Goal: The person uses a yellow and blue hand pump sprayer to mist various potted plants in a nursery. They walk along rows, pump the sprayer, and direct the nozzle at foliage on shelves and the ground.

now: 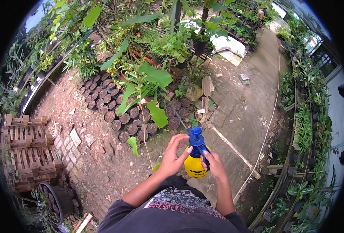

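A yellow pump sprayer (195, 167) with a blue top is held upright before my body. My right hand (214, 164) grips its blue handle. My left hand (176, 153) is at the other side of the blue neck, fingers apart and curved; its fingertips reach the top near the nozzle, but whether they press on it I cannot tell. A spray of liquid seems to leave the nozzle towards small black pots of soil (173, 123). More such pots (109, 116) stand in rows on the ground, partly behind large green leaves (157, 114) of a vine.
Wooden pallets (33, 145) are stacked at the left, above a large black tub (59, 202) holding small pots. A pale pole (233, 148) and a long hose (272, 119) lie across the path. Planted shelves (303, 131) line the right; a white sack (228, 45) lies farther off.
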